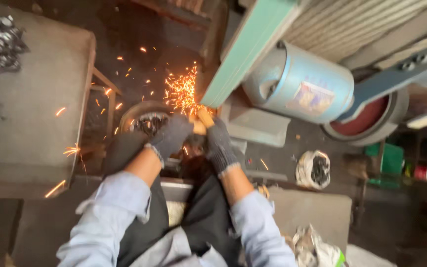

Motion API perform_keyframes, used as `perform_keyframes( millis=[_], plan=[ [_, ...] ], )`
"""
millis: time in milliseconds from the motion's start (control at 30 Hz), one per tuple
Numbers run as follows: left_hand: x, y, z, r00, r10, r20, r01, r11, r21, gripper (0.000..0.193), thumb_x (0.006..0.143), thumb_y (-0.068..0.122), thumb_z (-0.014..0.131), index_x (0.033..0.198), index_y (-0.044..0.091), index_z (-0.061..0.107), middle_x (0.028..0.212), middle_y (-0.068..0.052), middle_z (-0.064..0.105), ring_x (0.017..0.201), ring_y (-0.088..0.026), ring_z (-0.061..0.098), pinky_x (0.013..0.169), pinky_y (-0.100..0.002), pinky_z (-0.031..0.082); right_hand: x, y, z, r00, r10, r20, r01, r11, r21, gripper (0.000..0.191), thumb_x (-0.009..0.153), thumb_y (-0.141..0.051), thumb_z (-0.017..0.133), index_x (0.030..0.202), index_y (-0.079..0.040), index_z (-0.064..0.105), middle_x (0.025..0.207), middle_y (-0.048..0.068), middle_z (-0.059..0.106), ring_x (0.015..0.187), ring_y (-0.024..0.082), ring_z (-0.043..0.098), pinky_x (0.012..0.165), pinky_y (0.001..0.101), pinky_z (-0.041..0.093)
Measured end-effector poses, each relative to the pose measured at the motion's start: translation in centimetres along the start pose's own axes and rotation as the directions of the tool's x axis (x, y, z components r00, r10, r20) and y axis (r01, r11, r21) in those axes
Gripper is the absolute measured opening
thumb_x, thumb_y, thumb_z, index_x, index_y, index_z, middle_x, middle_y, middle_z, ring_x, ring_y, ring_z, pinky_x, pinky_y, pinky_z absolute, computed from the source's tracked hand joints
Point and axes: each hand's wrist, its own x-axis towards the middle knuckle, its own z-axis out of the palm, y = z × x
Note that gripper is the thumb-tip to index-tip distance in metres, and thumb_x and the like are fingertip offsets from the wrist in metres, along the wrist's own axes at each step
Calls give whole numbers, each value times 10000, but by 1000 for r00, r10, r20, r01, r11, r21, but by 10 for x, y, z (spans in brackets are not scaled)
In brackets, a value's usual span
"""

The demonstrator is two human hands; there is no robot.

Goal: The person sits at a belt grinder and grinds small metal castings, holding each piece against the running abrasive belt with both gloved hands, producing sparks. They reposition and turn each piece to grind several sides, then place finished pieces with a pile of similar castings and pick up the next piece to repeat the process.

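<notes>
Your left hand (170,134), in a dark knitted glove, is curled around one end of a small orange-brown workpiece (202,118), and your right hand (219,146), gloved the same way, pinches the other end. You hold the workpiece against the lower end of the slanted pale-green sanding belt (245,49), and a burst of orange sparks (181,91) flies off to the left of the contact. Just beside your left hand sits a round dark metal bowl of small parts (147,118). A pale-blue cylindrical motor (302,81) stands to the right of the belt. The grey flat counter (30,99) lies well to the left.
</notes>
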Motion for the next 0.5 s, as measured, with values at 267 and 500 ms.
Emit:
perform_keyframes(
  millis=[267,500],
  plan=[
    [18,8,25,986,74,148,51,714,-698,128,1080,119,652,1042,-2,659,851,-70,676,663,-121,616,545,-265,491,14,-10,-37,985,-119,125,71,940,333,236,1052,-262,566,1096,-34,609,869,81,669,573,118,564,471,247,433],
    [10,36,29,1000,-17,-25,4,893,-451,263,957,179,653,1176,38,686,918,-71,759,717,-170,715,615,-315,574,32,1,-27,993,-114,43,105,979,175,248,1052,-320,614,1105,-79,639,921,55,642,721,147,548,616,312,437]
  ],
)
